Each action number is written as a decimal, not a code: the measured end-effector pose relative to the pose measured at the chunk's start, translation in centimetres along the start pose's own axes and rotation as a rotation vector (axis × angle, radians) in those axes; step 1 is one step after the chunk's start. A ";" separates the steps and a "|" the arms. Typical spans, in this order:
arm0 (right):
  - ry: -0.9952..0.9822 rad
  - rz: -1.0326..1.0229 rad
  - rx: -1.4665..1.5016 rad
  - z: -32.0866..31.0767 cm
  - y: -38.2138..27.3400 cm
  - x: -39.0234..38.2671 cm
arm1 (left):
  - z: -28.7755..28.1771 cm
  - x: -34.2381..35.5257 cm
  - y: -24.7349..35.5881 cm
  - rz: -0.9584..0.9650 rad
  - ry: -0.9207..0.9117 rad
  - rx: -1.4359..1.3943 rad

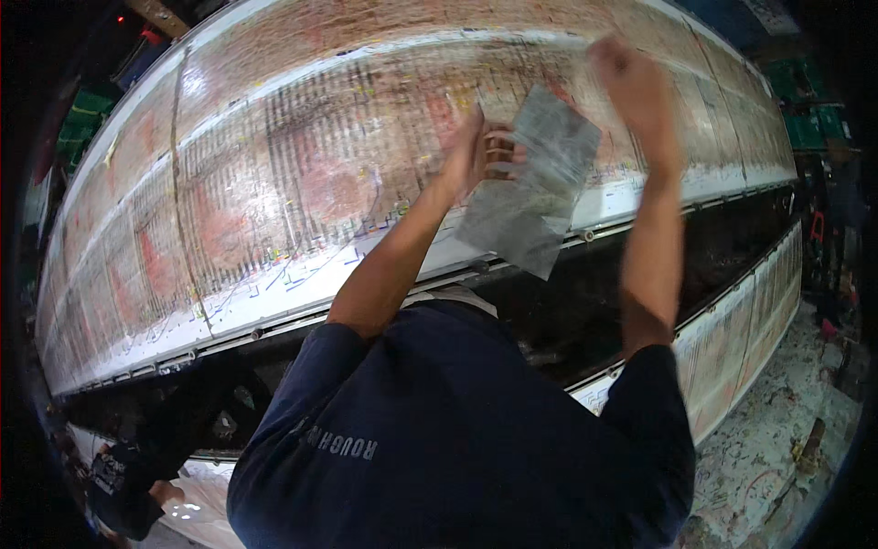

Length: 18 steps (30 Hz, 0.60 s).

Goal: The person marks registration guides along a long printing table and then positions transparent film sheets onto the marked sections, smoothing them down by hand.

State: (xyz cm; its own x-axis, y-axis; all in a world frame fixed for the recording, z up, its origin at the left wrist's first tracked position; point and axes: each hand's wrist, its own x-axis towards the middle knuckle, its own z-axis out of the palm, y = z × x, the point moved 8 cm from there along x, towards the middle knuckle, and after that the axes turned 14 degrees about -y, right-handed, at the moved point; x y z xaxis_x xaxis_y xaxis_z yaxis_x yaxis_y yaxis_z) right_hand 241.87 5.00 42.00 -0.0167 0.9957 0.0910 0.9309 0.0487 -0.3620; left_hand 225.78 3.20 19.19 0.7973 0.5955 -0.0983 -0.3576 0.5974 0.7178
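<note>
My left hand (474, 156) has its fingers curled at the left edge of a thin grey, see-through sheet (549, 151), its thumb pointing up. The sheet hangs over the near edge of a long work surface (238, 192); a second grey piece (517, 229), perhaps a folded part of it, slants down below. My right hand (631, 78) is raised to the upper right of the sheet, apart from it. Motion blurs that hand, but its fingers look curled in; whether anything is inside them is hidden. The surface is brownish, with dark stripes, reddish patches and white bands.
A dark gap (585, 302) bordered by a rail runs along the near side of the surface. Beyond it lies a second, similar panel (750, 320) on the right. Another person (128, 485) is at the lower left. Debris litters the floor (759, 485) at the lower right.
</note>
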 end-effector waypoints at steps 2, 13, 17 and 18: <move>-0.051 0.067 -0.015 9.0 -1.9 -2.7 | 1.1 -0.6 2.0 0.020 -0.154 -0.363; -0.234 1.034 0.911 42.8 3.9 -21.5 | -19.3 -12.6 -2.8 -0.230 0.158 0.252; -0.437 1.058 1.628 45.2 -9.9 -20.6 | -22.0 -16.5 1.5 -0.243 0.195 0.126; -0.446 1.067 1.627 46.1 -11.4 -20.2 | -22.2 -16.3 3.7 -0.251 0.154 0.352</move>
State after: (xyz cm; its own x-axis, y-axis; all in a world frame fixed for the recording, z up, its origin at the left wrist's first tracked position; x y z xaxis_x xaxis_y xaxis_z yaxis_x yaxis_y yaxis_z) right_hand 214.82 -12.06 1.51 -0.0940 0.5991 -0.7951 -0.5153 -0.7126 -0.4760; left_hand 200.66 7.64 8.12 0.7470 0.5443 -0.3817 0.0459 0.5306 0.8464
